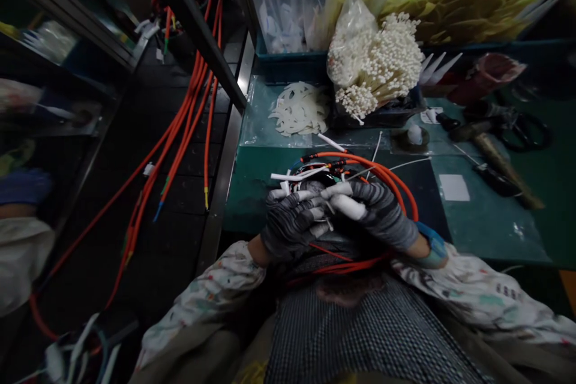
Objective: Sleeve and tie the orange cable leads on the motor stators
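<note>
My left hand [292, 219] and my right hand [380, 210] wear grey striped gloves with white-wrapped fingertips. They meet over a round, dark wound part [317, 169], which they largely hide. Both sets of fingers are bent and closed together; a thin white piece [330, 223] shows near the left fingertips, but what each hand pinches is too small to make out. White sleeves [294, 177] stick out at the part's left side. Orange cables [396, 177] curve from it round behind my right hand, and red-orange cable [351, 266] passes below, near my lap.
Behind are white cut sheets [300, 109], a bundle of white-tipped ties [387, 63] and a blue bin [290, 60]. A hammer [504, 162] lies right. Left, orange cables [184, 111] cross a dark roller conveyor [180, 240] beside a metal post [198, 24]; another person's blue-gloved hand [24, 186] shows.
</note>
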Motion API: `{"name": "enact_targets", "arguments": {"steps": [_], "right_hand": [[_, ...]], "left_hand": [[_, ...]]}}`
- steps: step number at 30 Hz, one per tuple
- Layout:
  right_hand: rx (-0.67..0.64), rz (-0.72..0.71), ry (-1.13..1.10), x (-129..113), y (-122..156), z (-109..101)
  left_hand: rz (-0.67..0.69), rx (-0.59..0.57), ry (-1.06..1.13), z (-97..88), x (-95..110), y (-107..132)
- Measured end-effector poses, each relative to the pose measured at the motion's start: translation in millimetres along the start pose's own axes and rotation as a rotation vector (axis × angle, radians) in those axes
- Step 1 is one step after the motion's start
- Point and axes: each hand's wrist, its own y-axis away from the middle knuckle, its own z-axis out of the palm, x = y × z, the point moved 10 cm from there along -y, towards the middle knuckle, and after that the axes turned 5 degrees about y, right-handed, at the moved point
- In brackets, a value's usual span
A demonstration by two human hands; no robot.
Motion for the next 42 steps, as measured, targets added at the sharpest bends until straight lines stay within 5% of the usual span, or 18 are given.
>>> {"name": "enact_targets", "arguments": {"steps": [4, 11, 18, 25, 32, 36, 40, 42], "right_hand": [[-0.256, 0.058, -0.137, -0.5, -1.2, 11.7], [-0.134, 0.099, -0.132, 11.9, -2.6, 0.1], [-0.363, 0.104, -0.196, 6.8, -1.0, 12.7], [-0.082, 0.202, -0.247, 28.4, 8.0, 2.5], [0.015, 0.128, -0.193, 20.2, 9.2, 6.1], [0.007, 0.075, -0.174, 17.0, 11.8, 4.8], [-0.103, -0.216, 0.012, -2.8, 23.7, 11.3], [-0.152, -0.193, 0.077, 3.2, 30.1, 17.1]], "left_hand": [[0.005, -0.019, -0.083, 2.4, -0.5, 2.0], [0.032, 0.059, -0.025, -4.0, 4.7, -1.9], [0.033, 0.004, -0.017, -0.4, 3.5, -0.6], [0.037, 0.096, -0.028, -8.9, 5.6, -3.3], [0.006, 0.053, -0.070, -5.1, 4.2, -1.3], [-0.005, 0.065, -0.101, -4.9, 1.9, 1.5], [-0.023, -0.029, 0.033, 0.8, -0.4, -0.9], [-0.038, -0.057, 0.087, 0.8, -0.7, -3.7]]}}
